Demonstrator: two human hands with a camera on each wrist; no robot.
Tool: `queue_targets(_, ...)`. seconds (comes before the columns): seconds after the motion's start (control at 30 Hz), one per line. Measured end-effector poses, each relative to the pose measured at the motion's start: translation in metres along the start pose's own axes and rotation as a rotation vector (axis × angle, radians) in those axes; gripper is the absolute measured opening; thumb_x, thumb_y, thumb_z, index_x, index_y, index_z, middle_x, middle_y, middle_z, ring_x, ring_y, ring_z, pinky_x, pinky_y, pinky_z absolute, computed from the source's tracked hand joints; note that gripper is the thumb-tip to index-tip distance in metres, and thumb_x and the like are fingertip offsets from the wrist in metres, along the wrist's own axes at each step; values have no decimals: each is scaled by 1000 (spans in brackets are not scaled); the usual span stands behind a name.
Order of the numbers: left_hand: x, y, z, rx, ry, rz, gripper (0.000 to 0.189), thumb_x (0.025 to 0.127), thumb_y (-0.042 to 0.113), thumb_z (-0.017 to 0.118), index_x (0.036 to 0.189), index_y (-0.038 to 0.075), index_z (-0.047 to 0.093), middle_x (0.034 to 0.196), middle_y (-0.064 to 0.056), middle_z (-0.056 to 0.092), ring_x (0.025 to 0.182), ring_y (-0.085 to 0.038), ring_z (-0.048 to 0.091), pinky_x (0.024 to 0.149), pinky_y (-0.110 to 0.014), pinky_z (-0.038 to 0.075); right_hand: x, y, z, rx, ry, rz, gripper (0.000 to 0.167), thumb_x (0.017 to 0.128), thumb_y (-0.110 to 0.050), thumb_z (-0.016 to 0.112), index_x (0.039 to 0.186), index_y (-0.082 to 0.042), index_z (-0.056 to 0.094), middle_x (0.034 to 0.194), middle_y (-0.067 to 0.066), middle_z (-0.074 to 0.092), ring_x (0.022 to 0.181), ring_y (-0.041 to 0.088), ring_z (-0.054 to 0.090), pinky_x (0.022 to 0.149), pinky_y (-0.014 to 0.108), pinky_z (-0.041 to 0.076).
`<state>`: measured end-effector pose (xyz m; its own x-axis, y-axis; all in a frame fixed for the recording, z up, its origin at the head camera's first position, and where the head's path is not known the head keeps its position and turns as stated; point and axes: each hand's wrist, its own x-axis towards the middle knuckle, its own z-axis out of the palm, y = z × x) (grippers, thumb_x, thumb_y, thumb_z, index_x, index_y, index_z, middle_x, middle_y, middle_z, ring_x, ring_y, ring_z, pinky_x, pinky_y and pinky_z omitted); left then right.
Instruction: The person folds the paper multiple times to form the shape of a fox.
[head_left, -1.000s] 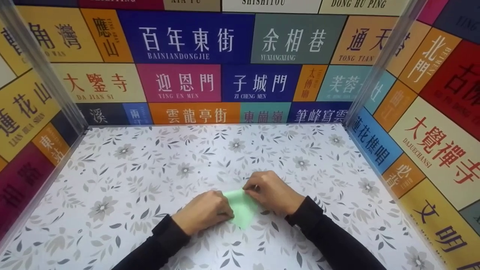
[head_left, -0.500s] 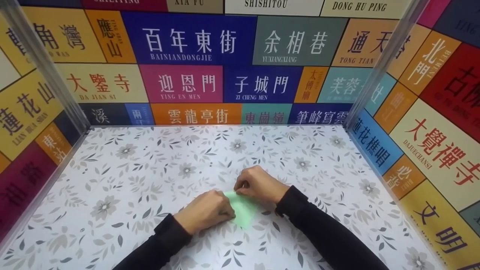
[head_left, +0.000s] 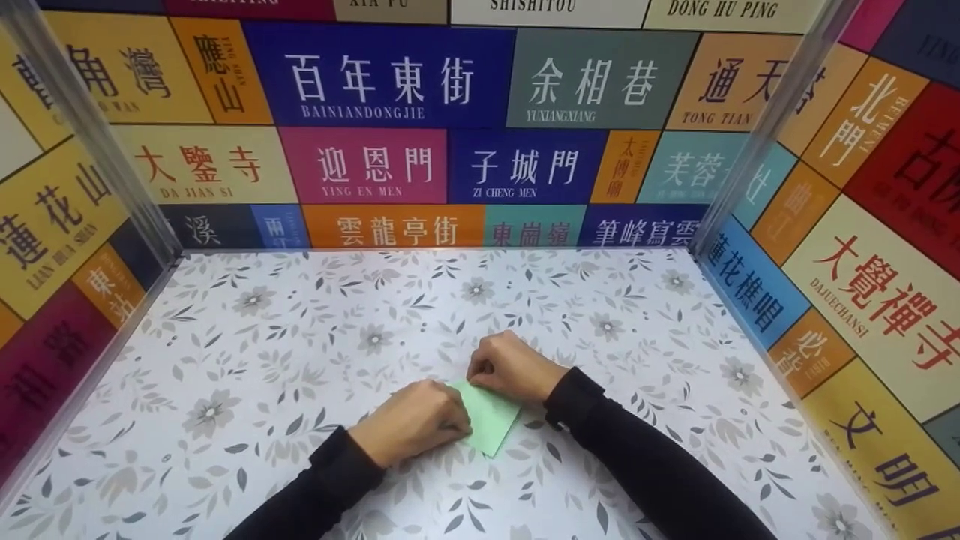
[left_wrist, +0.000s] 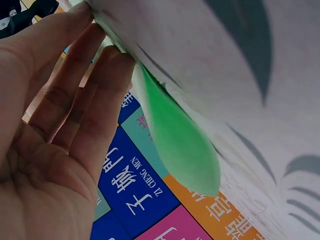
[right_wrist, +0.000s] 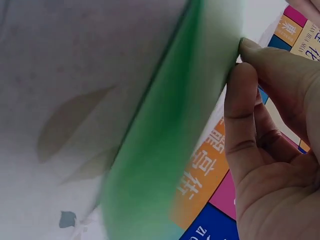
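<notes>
A light green sheet of paper lies on the patterned table surface between the two hands. Its near corner points toward the person. At the sheet's left side, the left hand holds it low against the table with bent fingers. The right hand pinches the far edge between thumb and forefinger. In the right wrist view the green paper is bent over into a curved, unflattened fold. From the left wrist, the paper shows as an open loop beyond the fingertips. The hands cover parts of its far and left edges.
White cloth or paper with grey flowers and leaves covers the table. Panels with coloured name blocks form a back wall, a left wall and a right wall. Dark sleeves cover both forearms.
The right hand has moved left, drawing the paper's far edge toward the left hand. The left hand stays nearly in place. The sheet's lower right edge now looks sharper.
</notes>
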<state>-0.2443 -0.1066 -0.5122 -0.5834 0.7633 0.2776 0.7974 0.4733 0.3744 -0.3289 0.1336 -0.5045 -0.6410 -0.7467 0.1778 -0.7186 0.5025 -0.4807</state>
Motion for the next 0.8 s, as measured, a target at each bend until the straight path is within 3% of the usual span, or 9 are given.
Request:
queue_targets(0.33,-2,1,-2,25,-17,-52,9,97,14,94,106,16,94,124,-7,89,114,-25,86,107,-41,69,6,-2,0,-46,5,26,5,99,-5,88,97,-9,90,94,6,87,87,20,81,80,26,65)
queue_targets(0.5,-2,2,-1,12,-31,-72,9,97,15,93,106,17,93,125,-6,89,116,-25,86,109,-42,69,8,-2,1,-64,-2,52,4,99,-7,89,96,-9,89,92,7,87,86,21,80,79,27,64)
queue_targets(0.8,-3,1,-1,16,6,-25,8,96,14,94,104,16,93,122,-6,90,111,-24,83,104,-39,69,9,-1,-2,-60,-1,69,8,94,0,85,90,-7,86,85,6,84,77,14,70,74,27,58)
